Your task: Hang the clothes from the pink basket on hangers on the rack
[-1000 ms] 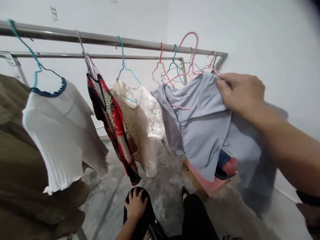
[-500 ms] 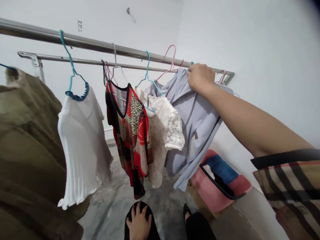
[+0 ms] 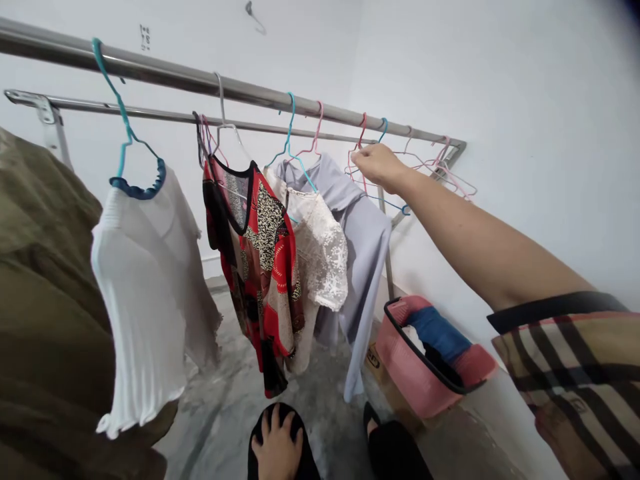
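My right hand point(image 3: 379, 165) is raised below the clothes rail, its fingers closed around a thin red clothes hanger point(image 3: 363, 125) with nothing hung on it. Just left of it, a lavender top point(image 3: 367, 227) hangs from a pink hanger point(image 3: 318, 128), its sleeve dangling low. Partly in front of that top is a white lace blouse point(image 3: 327, 257) on a turquoise hanger point(image 3: 289, 130). My left hand point(image 3: 278, 445) lies on my black-clad knee with the fingers spread, holding nothing.
A metal rail point(image 3: 175, 75) crosses the view. A red patterned top point(image 3: 280, 267), a white top point(image 3: 140, 287) and an olive garment point(image 3: 45, 267) hang leftward. Bare hangers, one blue point(image 3: 383, 127), hang at right. A pink basket point(image 3: 415, 373) with clothes stands on a cardboard box point(image 3: 387, 393).
My right hand has let go of the lavender top and moved left and down to the red hanger. The top now hangs freely on the pink hanger. My left hand stays put.
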Available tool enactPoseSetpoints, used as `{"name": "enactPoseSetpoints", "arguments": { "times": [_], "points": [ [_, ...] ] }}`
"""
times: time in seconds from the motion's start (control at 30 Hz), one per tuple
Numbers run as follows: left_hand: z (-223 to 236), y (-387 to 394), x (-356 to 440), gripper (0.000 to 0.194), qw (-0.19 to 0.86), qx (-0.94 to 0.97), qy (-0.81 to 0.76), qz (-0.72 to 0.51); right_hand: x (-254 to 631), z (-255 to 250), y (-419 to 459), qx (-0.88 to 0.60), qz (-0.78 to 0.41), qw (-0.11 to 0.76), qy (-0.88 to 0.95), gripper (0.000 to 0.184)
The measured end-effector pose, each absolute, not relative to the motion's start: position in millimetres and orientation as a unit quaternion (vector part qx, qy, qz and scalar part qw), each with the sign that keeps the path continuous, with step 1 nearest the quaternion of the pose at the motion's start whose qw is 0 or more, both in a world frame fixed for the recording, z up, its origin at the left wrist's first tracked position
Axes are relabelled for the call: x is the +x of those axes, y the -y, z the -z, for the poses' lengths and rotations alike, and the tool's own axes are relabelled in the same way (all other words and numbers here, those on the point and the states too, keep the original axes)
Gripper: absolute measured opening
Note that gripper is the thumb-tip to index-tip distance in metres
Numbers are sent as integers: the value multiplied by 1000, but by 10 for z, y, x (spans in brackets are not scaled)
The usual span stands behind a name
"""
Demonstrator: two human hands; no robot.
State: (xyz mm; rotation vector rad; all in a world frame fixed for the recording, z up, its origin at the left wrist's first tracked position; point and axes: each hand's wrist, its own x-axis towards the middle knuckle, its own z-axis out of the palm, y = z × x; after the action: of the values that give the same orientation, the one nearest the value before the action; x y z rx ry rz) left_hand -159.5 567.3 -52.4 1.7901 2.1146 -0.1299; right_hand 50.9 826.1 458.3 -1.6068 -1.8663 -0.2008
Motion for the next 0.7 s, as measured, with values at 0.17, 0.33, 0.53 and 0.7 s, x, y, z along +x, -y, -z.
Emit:
{"name": "enactPoseSetpoints", "arguments": {
  "times": [0.17,0.33,0.53,0.7],
  "points": [
    [543,-5667,-1584,44,183,635,-749,48,776,-4352,-8449,-724,95,263,631,66],
    [515,-5671,-1598,44,183,630,-753,54,1015,-4117,-8569,-709,97,273,642,57],
    [545,-5700,-1585,43,185,628,-754,52,1313,-4028,-8687,-694,136,323,629,45],
    [580,-5727,-1544,42,174,635,-751,55,1615,-4069,-8841,-747,120,346,555,43]
  ]
}}
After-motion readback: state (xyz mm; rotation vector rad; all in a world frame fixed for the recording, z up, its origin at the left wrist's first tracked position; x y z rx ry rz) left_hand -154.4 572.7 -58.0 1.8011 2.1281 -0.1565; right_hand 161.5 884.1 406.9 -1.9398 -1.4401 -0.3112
